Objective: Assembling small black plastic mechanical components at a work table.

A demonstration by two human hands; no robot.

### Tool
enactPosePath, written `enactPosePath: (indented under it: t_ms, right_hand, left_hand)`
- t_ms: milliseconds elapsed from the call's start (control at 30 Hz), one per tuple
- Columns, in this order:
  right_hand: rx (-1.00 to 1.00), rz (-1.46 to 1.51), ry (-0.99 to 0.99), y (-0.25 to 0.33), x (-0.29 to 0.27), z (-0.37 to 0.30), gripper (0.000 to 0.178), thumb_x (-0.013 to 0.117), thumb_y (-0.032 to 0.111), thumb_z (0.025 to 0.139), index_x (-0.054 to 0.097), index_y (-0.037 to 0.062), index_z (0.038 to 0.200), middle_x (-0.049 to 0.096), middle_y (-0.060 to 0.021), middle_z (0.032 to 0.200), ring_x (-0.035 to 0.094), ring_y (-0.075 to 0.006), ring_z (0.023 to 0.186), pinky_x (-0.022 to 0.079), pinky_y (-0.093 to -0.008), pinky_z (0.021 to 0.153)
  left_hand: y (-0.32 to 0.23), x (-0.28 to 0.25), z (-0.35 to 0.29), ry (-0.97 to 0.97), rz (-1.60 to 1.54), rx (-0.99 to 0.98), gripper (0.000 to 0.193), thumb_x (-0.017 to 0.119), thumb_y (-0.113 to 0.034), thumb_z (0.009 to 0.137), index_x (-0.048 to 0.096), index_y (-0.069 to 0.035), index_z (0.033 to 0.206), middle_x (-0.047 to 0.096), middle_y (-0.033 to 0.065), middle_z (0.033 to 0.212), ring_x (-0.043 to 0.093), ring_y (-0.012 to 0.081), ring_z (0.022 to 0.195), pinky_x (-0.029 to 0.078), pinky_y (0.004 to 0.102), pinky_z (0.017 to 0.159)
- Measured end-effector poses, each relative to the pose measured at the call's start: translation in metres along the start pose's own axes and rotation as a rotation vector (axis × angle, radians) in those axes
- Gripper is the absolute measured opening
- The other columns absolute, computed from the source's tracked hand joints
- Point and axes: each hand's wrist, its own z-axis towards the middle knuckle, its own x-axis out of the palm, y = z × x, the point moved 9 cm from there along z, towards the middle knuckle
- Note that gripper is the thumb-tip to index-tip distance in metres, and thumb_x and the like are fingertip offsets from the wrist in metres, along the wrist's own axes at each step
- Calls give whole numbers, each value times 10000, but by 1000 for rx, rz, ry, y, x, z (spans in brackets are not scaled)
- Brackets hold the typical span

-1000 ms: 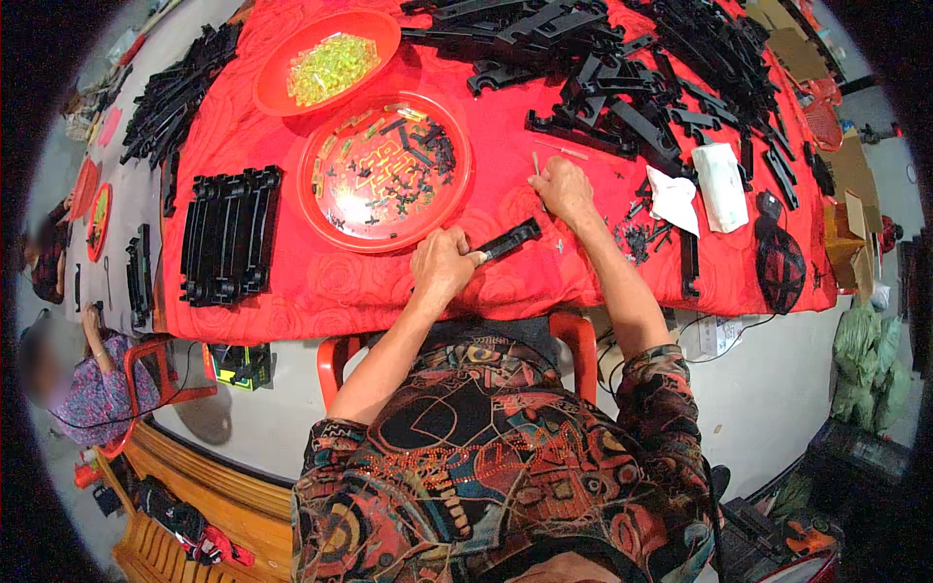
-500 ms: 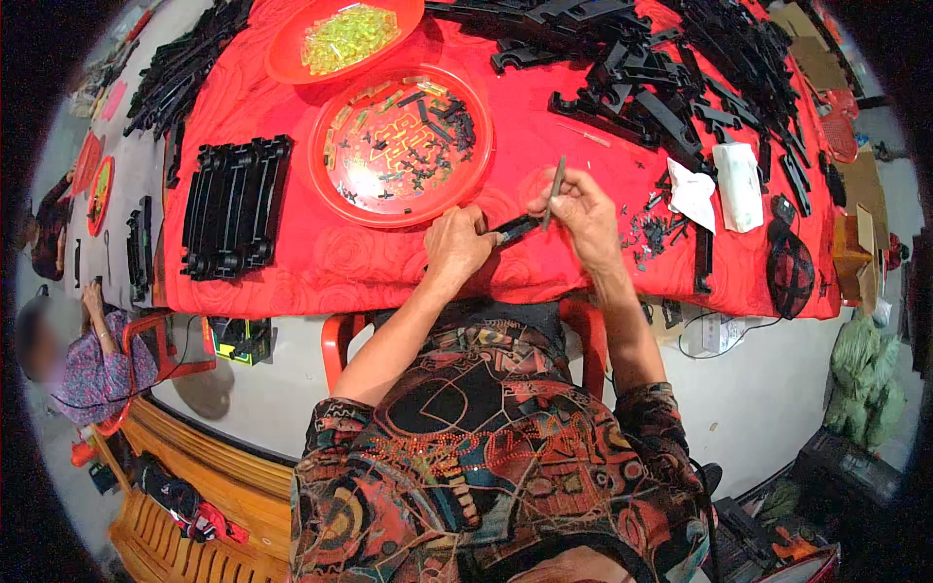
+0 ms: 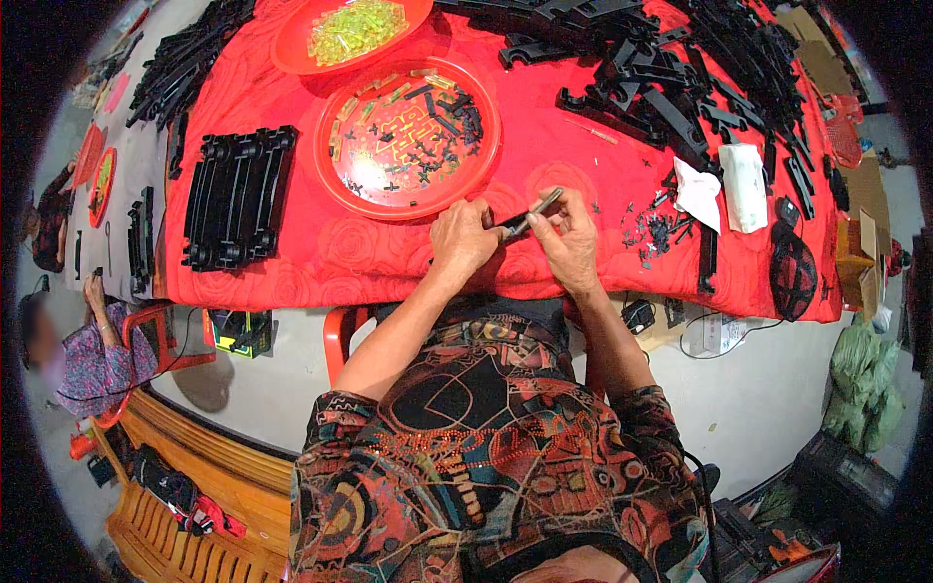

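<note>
Near the front edge of the red-clothed table, my left hand [image 3: 465, 235] is closed around a black plastic part [image 3: 513, 229], most of it hidden by the fingers. In my right hand [image 3: 570, 241], thumb and fingers pinch a slim greyish metal tool [image 3: 546, 202]; its exact kind cannot be made out. The tool slants across the free end of the black part and seems to touch it. Just beyond my hands lies a round red tray [image 3: 494, 160] with small black cross-shaped pieces and yellowish clear pieces. Small black scraps [image 3: 653, 231] are scattered to the right.
Black slotted strips stand in a row [image 3: 238, 199] at left, with a large heap [image 3: 651, 87] at far right. A red bowl [image 3: 282, 44] holds yellow pieces. White tissue [image 3: 698, 192], a white roll [image 3: 743, 189] and a black mesh fan [image 3: 793, 272] lie at right. Another person [image 3: 102, 355] sits far left.
My right hand has moved slightly down and left. The metal tool has tipped from nearly upright to a slant along the black part's end. My left hand keeps its hold.
</note>
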Motion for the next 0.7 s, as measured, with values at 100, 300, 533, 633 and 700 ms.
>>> enactPosePath:
  t_ms: [100, 300, 533, 633, 700]
  right_hand:
    - [74, -55, 40, -1, -2, 0, 222, 608, -18, 805, 498, 19, 994, 557, -35, 893, 555, -106, 812, 473, -253, 750]
    - [29, -258, 134, 9, 1, 5, 156, 630, -3, 766, 522, 23, 877, 582, -32, 788, 566, -99, 765, 465, -256, 703]
    - [-15, -318, 155, 16, 5, 8, 114, 592, 12, 762, 505, 22, 835, 564, -77, 728, 595, -164, 695, 474, -294, 644]
    - [-34, -341, 164, 16, 6, 8, 107, 590, 18, 760, 508, 22, 828, 560, -83, 723, 588, -172, 682, 468, -300, 633]
    - [-24, -338, 165, 14, 5, 8, 98, 594, 19, 756, 514, 22, 813, 558, -84, 717, 584, -179, 678, 463, -303, 629]
  left_hand:
    - [0, -1, -1, -11, 10, 2, 314, 774, -280, 628, 603, -31, 710, 583, 144, 680, 594, 312, 699, 434, 425, 603]
    - [1, -2, -4, -22, -4, 14, 306, 768, -275, 631, 589, -40, 707, 563, 141, 706, 578, 316, 716, 428, 429, 609]
    - [-5, -6, -7, -49, -47, 43, 287, 764, -240, 629, 563, -43, 689, 547, 134, 688, 573, 330, 709, 423, 442, 598]
    - [-5, -7, -7, -68, -65, 47, 280, 767, -223, 614, 564, -42, 682, 553, 144, 689, 577, 342, 704, 423, 453, 586]
    - [-4, -6, -7, -71, -67, 46, 278, 766, -223, 616, 565, -43, 684, 552, 144, 688, 576, 341, 698, 421, 452, 582]
